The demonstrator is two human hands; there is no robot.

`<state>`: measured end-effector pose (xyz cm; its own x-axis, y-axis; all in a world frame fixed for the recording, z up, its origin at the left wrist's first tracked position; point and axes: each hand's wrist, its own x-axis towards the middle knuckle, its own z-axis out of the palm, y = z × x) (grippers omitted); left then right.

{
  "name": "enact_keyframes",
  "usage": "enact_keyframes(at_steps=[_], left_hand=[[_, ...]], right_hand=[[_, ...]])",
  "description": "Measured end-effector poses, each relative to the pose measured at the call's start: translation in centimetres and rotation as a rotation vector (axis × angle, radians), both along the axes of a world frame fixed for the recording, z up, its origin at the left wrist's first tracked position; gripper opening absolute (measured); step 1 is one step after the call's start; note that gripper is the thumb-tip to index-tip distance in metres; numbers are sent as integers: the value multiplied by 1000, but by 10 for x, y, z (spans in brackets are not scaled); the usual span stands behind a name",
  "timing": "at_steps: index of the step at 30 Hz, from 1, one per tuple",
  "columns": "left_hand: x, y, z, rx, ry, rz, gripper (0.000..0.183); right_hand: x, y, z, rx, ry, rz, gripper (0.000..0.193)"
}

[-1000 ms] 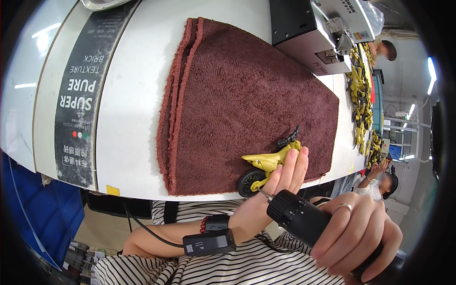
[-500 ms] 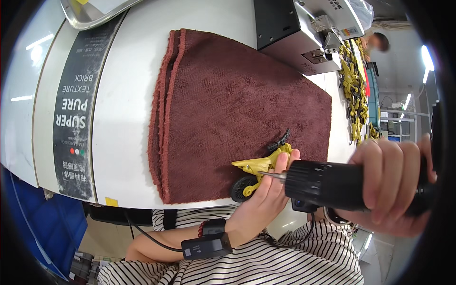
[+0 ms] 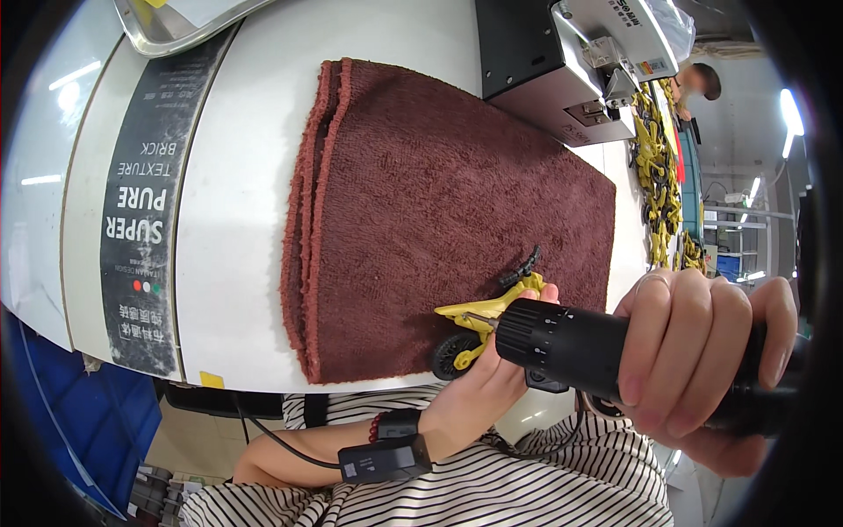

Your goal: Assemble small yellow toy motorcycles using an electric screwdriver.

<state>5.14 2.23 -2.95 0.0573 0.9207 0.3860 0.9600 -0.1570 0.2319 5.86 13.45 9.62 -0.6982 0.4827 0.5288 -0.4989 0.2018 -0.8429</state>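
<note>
My left hand [image 3: 481, 391] is closed around a yellow toy motorcycle [image 3: 477, 311] at the near edge of a folded brown cloth [image 3: 430, 193]. The toy has a black rear wheel [image 3: 455, 353] and black handlebars [image 3: 522, 268]; its front part is partly hidden by my fingers. Wrapped around a black electric screwdriver [image 3: 571, 342] are the fingers of my right hand [image 3: 694, 351]. The tool lies nearly level, and its thin bit [image 3: 479, 317] meets the side of the yellow body. Whether a screw sits under the tip is too small to tell.
A grey-black machine [image 3: 562, 75] stands at the far right of the white table. Beyond it lies a long heap of yellow toy motorcycles [image 3: 654, 176]. At the far left are a metal tray [image 3: 145, 39] and a dark printed strip [image 3: 136, 220]. Another person [image 3: 698, 83] is in the background.
My right hand has brought the screwdriver leftward and closer to the toy, so less of the bit shows. The left hand still holds the toy in nearly the same place.
</note>
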Motion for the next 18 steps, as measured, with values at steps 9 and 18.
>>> enact_keyframes(at_steps=[9,18], left_hand=[[-5,1,5,28,2,29,45],[2,6,-4,43,28,-35,43]], right_hand=[[6,5,0,10,15,29,39],[1,21,6,14,-63,336,36]])
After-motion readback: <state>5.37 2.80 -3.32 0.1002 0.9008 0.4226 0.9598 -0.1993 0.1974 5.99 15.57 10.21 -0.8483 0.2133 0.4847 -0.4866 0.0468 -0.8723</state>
